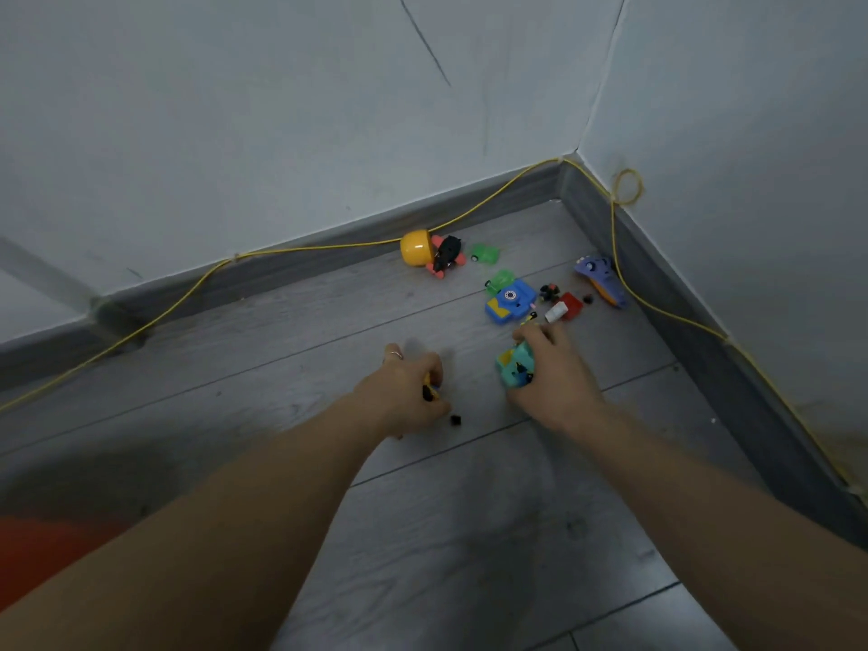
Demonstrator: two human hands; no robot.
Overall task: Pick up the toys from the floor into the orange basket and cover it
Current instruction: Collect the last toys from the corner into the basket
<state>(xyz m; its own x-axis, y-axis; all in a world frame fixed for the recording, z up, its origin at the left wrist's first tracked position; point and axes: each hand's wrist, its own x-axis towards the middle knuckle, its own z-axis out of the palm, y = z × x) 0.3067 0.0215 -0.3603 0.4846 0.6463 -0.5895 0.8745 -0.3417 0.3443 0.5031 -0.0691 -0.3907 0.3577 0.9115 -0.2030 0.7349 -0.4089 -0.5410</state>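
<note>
While both our arms reach toward the room corner at centre frame, our right hand (pixel 552 373) grips a teal toy car (pixel 515 366) against the grey floor (pixel 291 321), and our left hand (pixel 407 392) is clenched around a small yellow-and-black toy (pixel 430 390), with a tiny black piece (pixel 454 420) just beside it. Further up lie a blue toy camera (pixel 508 300), a yellow ball (pixel 416 247) and a purple toy (pixel 601 279). An orange blur, perhaps the basket (pixel 42 552), sits at lower left.
</note>
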